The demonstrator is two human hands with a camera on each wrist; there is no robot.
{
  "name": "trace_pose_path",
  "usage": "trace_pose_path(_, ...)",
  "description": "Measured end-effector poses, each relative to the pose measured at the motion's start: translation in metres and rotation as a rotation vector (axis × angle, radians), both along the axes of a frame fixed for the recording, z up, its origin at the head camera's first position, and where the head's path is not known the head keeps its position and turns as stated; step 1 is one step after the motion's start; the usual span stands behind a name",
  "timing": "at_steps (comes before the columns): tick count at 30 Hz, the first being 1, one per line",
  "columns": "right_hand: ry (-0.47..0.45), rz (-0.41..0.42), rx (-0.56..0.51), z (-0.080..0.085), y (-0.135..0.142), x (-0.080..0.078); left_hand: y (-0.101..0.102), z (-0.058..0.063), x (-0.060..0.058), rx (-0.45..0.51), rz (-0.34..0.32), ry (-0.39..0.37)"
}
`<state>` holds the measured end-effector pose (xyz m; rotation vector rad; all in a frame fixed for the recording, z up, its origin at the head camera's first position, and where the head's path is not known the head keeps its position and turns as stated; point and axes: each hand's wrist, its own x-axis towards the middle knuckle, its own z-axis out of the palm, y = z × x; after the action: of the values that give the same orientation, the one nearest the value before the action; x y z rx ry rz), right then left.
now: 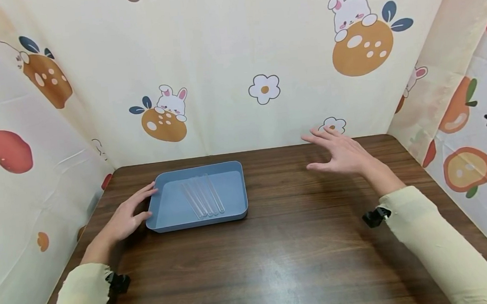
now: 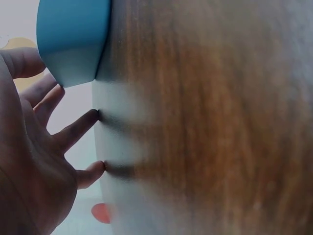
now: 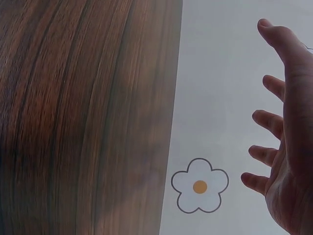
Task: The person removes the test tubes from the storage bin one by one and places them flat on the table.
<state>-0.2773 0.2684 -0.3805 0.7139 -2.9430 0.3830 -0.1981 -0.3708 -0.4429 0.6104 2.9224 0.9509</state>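
Observation:
A shallow blue tray (image 1: 199, 224) rests on the table toward the left. Inside it several clear, slender rods or tubes (image 1: 204, 198) lie side by side at a slant; whether they are hollow I cannot tell. My left hand (image 1: 125, 219) is at the tray's left end, its thumb and fingertips at the rim. In the left wrist view that hand (image 2: 36, 147) has spread fingers, two of them reaching down to the tabletop beside the tray (image 2: 73, 39). Over the far right of the table hovers my right hand (image 1: 340, 156), palm down, fingers spread, holding nothing.
The brown wood-grain table (image 1: 278, 264) meets a printed curtain (image 1: 220, 77) along its back edge. More printed cloth hangs at the left (image 1: 15, 198) and at the right (image 1: 473, 129). A black wrist camera (image 1: 376, 217) sits on the right sleeve.

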Motion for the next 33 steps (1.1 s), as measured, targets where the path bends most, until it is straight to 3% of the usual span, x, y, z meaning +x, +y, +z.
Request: trace_pose_path(33,-0.025,0.079,0.017,-0.011,-0.049,-0.006,0.001,0.001,-0.001,-0.025,0.027,-0.029)
